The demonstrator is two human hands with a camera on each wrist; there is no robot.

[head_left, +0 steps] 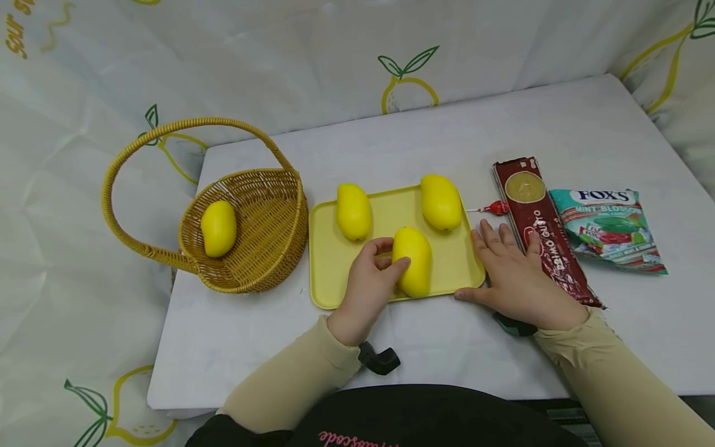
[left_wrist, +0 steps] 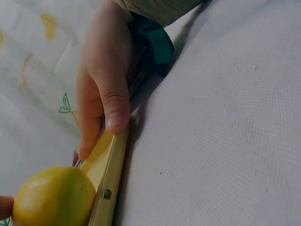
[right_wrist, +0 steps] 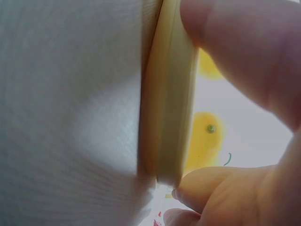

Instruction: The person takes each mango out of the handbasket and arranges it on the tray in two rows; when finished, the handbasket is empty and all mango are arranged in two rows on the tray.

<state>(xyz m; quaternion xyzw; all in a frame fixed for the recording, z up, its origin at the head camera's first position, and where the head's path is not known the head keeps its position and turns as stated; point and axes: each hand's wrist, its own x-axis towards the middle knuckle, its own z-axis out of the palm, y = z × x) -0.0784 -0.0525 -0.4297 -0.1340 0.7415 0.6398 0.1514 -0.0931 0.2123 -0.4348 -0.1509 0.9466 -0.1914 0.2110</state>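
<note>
Three yellow mangoes lie on a shallow pale yellow tray (head_left: 380, 205). My left hand (head_left: 371, 279) holds the front mango (head_left: 416, 264) at its left side, thumb across its near part and fingers bent beside it. Behind are a left mango (head_left: 354, 211) and a right mango (head_left: 440, 202). My right hand (head_left: 516, 279) is spread at the tray's right front corner, its fairly straight fingers along the right edge and its thumb at the front rim. In the left wrist view a fingertip touches the mango (left_wrist: 54, 197); most of that hand is hidden.
Left of the tray stands a wicker basket (head_left: 274, 261) with a tall handle and one mango (head_left: 218, 228) inside. To the right lie a red-wrapped lollipop (head_left: 496, 208), a long dark red packet (head_left: 525, 186) partly behind my right hand, and a green Fox's candy bag (head_left: 609, 230).
</note>
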